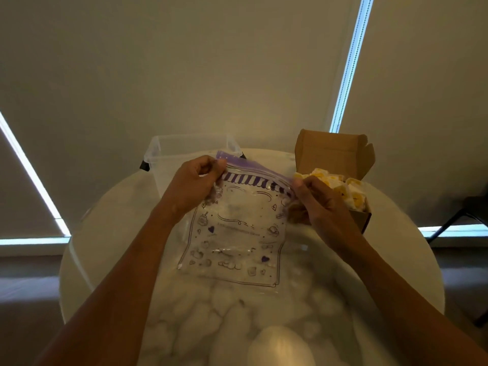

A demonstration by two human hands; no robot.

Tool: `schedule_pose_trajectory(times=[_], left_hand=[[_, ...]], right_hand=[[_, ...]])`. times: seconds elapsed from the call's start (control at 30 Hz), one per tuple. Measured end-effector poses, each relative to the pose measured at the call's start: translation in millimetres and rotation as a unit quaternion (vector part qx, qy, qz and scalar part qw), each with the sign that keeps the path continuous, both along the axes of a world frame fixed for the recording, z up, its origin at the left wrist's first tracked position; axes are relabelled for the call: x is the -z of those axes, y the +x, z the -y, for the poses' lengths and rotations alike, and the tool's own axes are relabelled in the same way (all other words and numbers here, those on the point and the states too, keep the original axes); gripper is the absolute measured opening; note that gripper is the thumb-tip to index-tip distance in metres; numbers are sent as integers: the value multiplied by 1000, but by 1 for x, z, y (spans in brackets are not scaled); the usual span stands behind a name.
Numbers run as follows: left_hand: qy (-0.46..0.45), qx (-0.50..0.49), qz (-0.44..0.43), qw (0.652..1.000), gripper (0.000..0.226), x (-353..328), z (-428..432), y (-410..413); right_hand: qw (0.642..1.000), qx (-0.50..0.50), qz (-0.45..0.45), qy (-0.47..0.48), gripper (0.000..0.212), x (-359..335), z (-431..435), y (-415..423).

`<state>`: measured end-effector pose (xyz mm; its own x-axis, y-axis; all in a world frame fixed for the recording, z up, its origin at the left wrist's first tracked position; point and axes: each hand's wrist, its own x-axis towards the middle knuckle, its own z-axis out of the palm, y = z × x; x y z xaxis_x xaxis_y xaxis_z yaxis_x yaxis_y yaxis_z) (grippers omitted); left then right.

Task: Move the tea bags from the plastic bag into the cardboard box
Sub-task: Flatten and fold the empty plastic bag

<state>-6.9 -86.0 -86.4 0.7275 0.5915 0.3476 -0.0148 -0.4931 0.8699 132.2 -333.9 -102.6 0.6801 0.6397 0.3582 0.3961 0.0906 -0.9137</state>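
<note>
Tea bags filled the open cardboard box at two o'clock on the round table.
Tabletop showed at six and nine o'clock around the plastic bag, which hung see-through at centre. The left hand and right hand each pinched one end of its purple zip edge. Beyond, a clear tub stood at eleven o'clock by the far rim, and the box sat just behind the right hand, lid upright.

Clear plastic bag with purple doodles; brown cardboard box; yellow-white tea bags.
</note>
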Motion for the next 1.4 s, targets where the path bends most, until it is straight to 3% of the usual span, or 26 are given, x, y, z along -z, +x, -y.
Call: schedule_pose_trajectory(times=[0.13,0.3,0.43,0.53,0.6,0.7,0.8,0.87,0.93,1.03,1.13,1.2,1.3,1.4], left_hand=[[108,-103,53,987,34,-1,8,6],[164,-129,76,975,28,-3,14,-11],[145,-170,92,970,21,8,15,-28],[97,-210,106,967,25,16,13,-36],[81,-228,118,963,30,18,13,-35],[55,-250,125,958,33,20,9,-33],[57,-244,99,963,15,21,5,-31],[71,-234,83,966,25,22,8,-29],[113,-213,83,967,34,21,13,-27],[230,-162,49,958,28,17,24,-20],[160,-32,-63,985,46,10,40,-8],[130,14,-94,987,45,8,42,1],[78,20,-40,996,30,7,35,0],[61,-41,20,997,20,11,27,-12]], right_hand=[[997,13,70,-12,52,-25,-17,6],[992,37,112,-39,44,-52,-32,17],[999,-34,-10,2,44,-34,-45,0],[975,-161,-151,31,46,-23,-51,-13],[967,-175,-186,9,51,-18,-52,-17],[982,-132,-137,-19,33,-16,-50,-17],[992,-78,-98,-2,22,-17,-45,-8],[997,-62,-41,-33,19,-19,-40,1],[992,-96,-4,-87,21,-18,-34,12],[963,-206,54,-168,21,-17,-23,23],[945,-256,89,-185,19,-16,-24,18],[950,-257,70,-161,19,-17,-26,15],[958,-226,57,-168,25,-21,-22,19],[952,-220,64,-202,31,-22,-17,24]])
